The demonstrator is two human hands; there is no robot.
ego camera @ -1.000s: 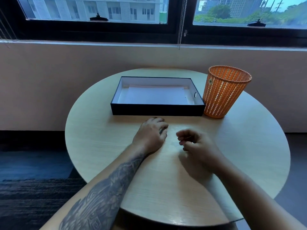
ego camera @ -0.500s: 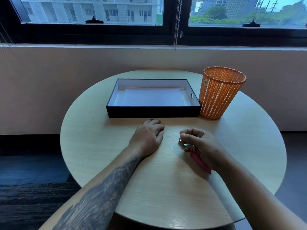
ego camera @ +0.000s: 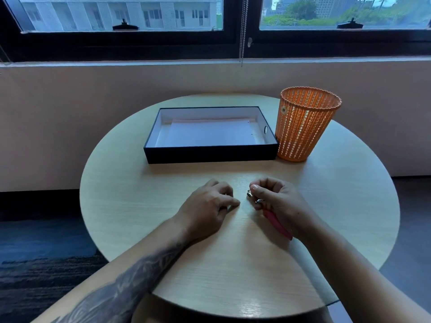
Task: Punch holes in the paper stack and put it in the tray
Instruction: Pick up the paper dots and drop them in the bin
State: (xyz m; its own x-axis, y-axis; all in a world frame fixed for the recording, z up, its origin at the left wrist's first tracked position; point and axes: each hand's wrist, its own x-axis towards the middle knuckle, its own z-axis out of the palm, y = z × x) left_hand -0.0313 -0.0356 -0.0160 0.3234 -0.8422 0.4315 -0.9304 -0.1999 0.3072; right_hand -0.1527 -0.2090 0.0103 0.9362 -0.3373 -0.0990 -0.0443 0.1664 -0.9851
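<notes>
Two hands rested on the round worktop [ego camera: 130, 206]. The left hand [ego camera: 207, 206] had its fingers loosely curled, tips on the wood. Just beside them, the right hand [ego camera: 282, 206] had its fingers curled round a pink-handled punch [ego camera: 277, 223], whose metal head pointed toward the left fingertips. Well beyond both sat the black tray [ego camera: 210, 155] with the paper stack [ego camera: 210, 134] flat inside and an orange basket [ego camera: 305, 127] just beside its right end

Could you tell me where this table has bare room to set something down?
The table is bare left of the tray and left hand, right of the right hand in front of the basket, and between the forearms. Crowded: between the hands.
</notes>
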